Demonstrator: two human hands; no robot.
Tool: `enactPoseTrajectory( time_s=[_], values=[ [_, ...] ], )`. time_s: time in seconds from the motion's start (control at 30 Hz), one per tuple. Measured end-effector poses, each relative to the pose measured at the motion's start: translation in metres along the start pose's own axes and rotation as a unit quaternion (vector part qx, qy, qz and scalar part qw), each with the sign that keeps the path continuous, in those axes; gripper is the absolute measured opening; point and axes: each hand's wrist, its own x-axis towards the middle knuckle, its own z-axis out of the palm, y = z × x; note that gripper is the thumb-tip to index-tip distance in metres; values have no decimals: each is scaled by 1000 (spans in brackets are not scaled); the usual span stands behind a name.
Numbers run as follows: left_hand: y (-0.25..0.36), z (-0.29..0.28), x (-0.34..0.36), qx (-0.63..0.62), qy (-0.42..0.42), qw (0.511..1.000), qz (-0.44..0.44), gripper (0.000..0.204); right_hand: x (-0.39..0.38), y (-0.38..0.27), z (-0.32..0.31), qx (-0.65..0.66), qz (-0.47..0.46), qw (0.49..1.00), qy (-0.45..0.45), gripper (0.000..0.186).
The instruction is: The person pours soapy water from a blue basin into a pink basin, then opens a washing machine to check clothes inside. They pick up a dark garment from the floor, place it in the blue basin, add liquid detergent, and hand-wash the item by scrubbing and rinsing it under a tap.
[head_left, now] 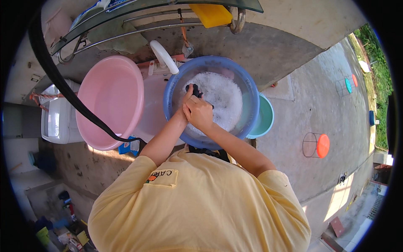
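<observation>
A bundle of wet-looking black cloth (pixel 195 90) is pressed between my hands over a blue basin (pixel 168 98). My left hand (pixel 187 99) is closed around the cloth, with its thumb along the cloth's left side. Closed against it from the right, my right hand (pixel 200 112) lies partly over the left one and hides its lower part. A dark bit of the cloth also shows beyond the right hand's knuckles. White suds (pixel 224 98) float on the water in the basin, just under both hands.
Left of the blue basin stands a pink basin (pixel 111 101), with a white faucet (pixel 164 56) between them. A green basin (pixel 265 115) sits partly behind on the right. Above runs a glass shelf with metal rails (pixel 138 27). Red-topped wire stools (pixel 322 145) stand on the concrete floor.
</observation>
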Motion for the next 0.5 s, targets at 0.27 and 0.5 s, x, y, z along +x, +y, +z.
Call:
enactPoseTrajectory(
  time_s=[0.27,0.5],
  values=[
    [-7,-14,10,-81,87,992,-39,39,3,3,0,33,30,999,23,21],
    [-4,36,-5,-78,47,994,-63,28,22,50,1,15,142,990,-20,23]
  ],
)
